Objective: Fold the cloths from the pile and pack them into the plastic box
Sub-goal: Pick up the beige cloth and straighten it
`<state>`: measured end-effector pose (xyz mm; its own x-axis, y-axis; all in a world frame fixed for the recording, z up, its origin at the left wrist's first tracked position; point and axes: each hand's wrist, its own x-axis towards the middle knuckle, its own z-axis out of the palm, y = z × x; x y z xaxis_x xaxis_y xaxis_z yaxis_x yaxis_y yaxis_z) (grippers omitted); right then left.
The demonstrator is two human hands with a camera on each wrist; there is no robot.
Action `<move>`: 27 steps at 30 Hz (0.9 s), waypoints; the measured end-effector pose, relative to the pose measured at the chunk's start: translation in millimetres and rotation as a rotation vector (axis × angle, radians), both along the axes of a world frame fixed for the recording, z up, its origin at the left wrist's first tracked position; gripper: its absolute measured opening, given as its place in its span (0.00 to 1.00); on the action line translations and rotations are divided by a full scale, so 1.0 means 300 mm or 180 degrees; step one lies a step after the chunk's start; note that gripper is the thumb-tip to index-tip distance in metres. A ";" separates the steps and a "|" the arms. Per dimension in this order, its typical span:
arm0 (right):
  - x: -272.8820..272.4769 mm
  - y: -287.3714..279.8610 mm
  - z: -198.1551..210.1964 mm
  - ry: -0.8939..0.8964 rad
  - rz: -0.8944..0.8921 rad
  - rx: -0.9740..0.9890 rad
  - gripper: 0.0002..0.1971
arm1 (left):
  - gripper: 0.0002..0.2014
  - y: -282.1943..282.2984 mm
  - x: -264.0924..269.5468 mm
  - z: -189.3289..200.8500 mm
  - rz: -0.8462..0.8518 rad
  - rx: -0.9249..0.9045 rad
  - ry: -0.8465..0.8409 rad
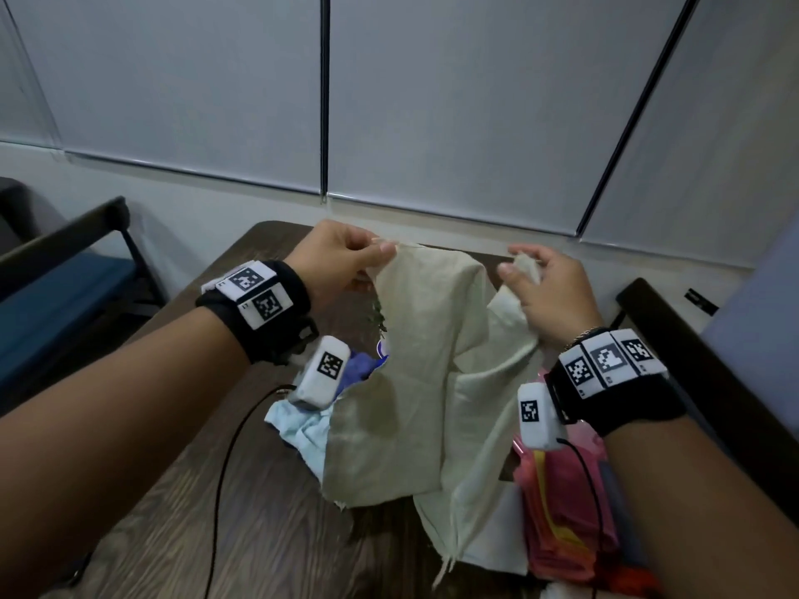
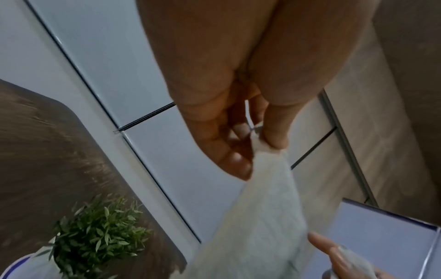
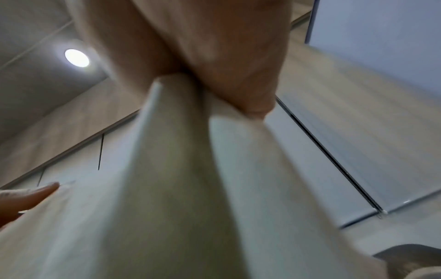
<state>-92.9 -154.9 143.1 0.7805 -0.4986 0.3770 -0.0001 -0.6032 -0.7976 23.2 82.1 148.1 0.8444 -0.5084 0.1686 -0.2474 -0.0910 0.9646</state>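
Held up over the table [image 1: 268, 533] by two top corners, cloth [image 1: 415, 382] pinched tight in left hand [image 1: 341, 261] and right hand [image 1: 547, 291] (fingers curled), hanging open to fold; box [image 1: 570, 512] just right.

The head view looks forward and down from above the table [image 1: 268, 512], taking in both wrists, the far edge and the blinds [image 1: 475, 101] behind. The left wrist view sits close under the left hand [image 2: 229, 105], facing along the fingers toward the far edge and blinds. The right wrist view, closer and blurred, tilts up past the right hand [image 3: 214, 56] to the ceiling. All three share the cloth [image 1: 415, 382] and blinds.
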 end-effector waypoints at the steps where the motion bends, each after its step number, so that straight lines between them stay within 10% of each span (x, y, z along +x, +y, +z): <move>1: -0.001 -0.013 -0.006 -0.0012 -0.0394 -0.0148 0.13 | 0.12 -0.006 -0.005 -0.003 0.0120 -0.0042 0.0090; 10: 0.029 0.034 -0.060 -0.0281 -0.0411 0.0793 0.08 | 0.08 -0.085 -0.072 -0.009 0.0317 -0.0155 -0.0052; 17: 0.044 0.123 -0.054 0.0023 -0.0203 0.0099 0.04 | 0.06 -0.129 -0.124 -0.013 0.0065 0.0106 -0.0209; 27: -0.012 0.193 0.038 0.0487 0.1075 0.1760 0.13 | 0.10 -0.124 -0.109 -0.025 -0.0232 0.0435 -0.0544</move>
